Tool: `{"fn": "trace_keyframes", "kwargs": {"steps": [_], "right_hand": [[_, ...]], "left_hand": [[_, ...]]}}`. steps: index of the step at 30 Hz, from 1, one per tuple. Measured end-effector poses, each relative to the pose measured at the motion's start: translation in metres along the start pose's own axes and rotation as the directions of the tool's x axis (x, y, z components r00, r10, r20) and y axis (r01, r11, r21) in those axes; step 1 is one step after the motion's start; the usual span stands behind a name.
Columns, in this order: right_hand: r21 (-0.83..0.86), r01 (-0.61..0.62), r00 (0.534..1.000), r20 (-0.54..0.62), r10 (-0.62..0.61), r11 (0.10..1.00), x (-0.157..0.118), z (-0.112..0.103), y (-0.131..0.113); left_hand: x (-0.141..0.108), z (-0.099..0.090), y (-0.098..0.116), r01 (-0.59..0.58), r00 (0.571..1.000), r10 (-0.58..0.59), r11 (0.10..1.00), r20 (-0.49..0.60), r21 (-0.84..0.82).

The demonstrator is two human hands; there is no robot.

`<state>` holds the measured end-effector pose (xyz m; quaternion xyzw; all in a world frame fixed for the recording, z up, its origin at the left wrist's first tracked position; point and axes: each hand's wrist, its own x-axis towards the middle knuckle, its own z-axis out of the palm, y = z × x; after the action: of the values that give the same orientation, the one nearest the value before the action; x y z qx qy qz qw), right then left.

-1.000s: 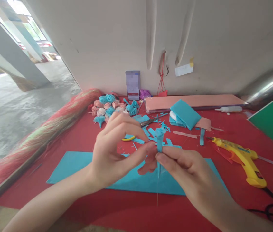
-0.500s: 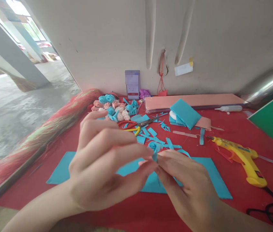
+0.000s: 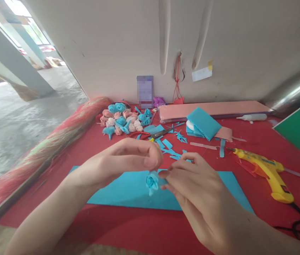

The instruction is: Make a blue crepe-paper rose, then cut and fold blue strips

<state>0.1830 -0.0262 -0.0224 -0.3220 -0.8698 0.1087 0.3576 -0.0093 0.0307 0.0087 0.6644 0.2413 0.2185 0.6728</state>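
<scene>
the right hand [image 3: 200, 194] pinches a blue paper rose [image 3: 152, 181] near its base, above a blue sheet [image 3: 115, 193]; the left hand [image 3: 128, 159] curls just over it, its grip impossible to tell. the bloom looks light, soft, easily crushed: better held by the base than the petals. beyond lie heaped paper roses [image 3: 120, 121].

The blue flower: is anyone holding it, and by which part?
The right hand pinches the blue flower by its base; whether the left hand touches it is unclear.
</scene>
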Motion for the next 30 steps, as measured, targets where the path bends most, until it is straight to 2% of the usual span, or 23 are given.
{"fn": "trace_keyframes", "kwargs": {"steps": [3,6,10,16,22,30], "right_hand": [[0.005,-0.020,1.000,-0.012,0.020,1.000,-0.002,0.001,-0.002],[-0.012,-0.031,0.999,-0.044,0.030,0.999,-0.002,0.001,-0.005],[-0.018,-0.037,0.999,0.010,0.037,0.999,-0.003,0.000,-0.006],[-0.054,0.110,0.994,0.015,-0.109,0.992,-0.003,-0.001,-0.003],[-0.082,0.195,0.980,0.050,-0.192,0.977,0.000,-0.003,0.001],[-0.087,0.217,0.975,0.054,-0.213,0.972,0.001,-0.002,0.004]], "left_hand": [[0.000,0.000,0.002,0.032,0.998,-0.031,0.999,0.057,-0.017],[0.000,0.001,0.003,0.023,0.999,-0.022,0.999,0.049,-0.029],[-0.001,0.003,0.003,0.040,0.996,-0.037,0.998,0.080,-0.040],[-0.001,0.002,0.000,0.091,0.987,-0.085,0.995,0.137,-0.042],[-0.002,-0.001,-0.001,0.132,0.978,-0.124,0.990,0.167,-0.041],[-0.004,0.002,0.001,0.157,0.980,-0.157,0.988,0.121,0.010]]}}
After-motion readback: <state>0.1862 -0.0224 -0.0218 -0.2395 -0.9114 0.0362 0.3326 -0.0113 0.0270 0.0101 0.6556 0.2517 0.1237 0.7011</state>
